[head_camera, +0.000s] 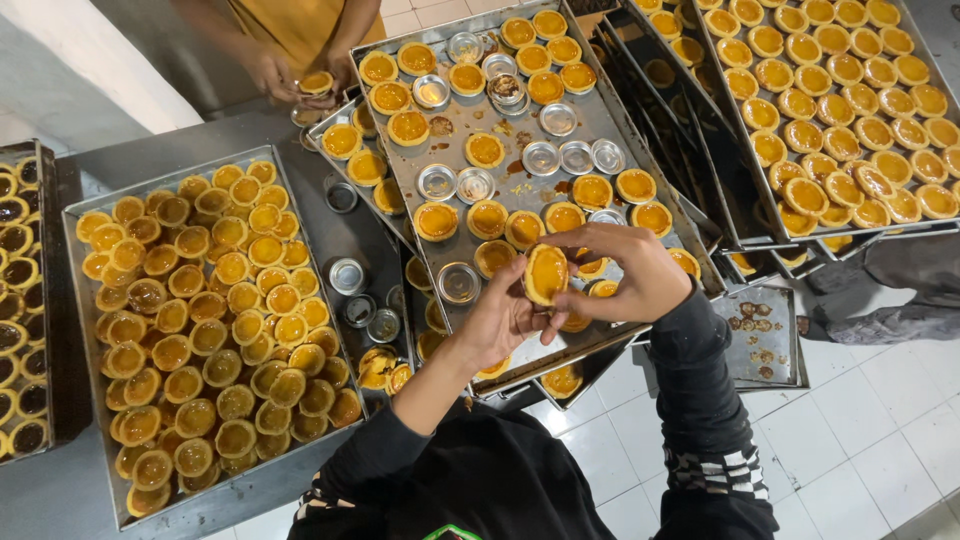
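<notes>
The biggest thing near me is the metal baking tray (600, 120) running from the upper middle of the frame down to my hands, half cleared, with baked egg tarts and empty little round tins (437, 182) scattered over sticky drips. It sits tilted on a stack of other trays, its lower edge hanging past the table (200, 130) over the white floor tiles (880, 400); if I lean on that edge I judge the whole stack could tip and slide. On the left of the frame is the tray of unmoulded tarts (215, 320), piled loosely and heaped towards its lower end, so another tart dropped carelessly there could roll off or crush its neighbours. At the upper right, full trays (850, 100) lie well apart from me. At the top left another person's hands (300, 80) hold a tart of their own.

Now the small thing: the egg tart (546, 273), just left of the frame's centre. My left hand (500, 320) comes up from below, fingers curled half closed, cupping its lower side. My right hand (625, 275) reaches in from the right, thumb and fingertips pinched on the upper rim. So the tart sits between both hands, touching both, tipped on edge with its orange filling facing me. Squeezing too hard would, I think, crack the crust or dent the custard; gripping too loosely over that overhang risks dropping it to the floor.
</notes>
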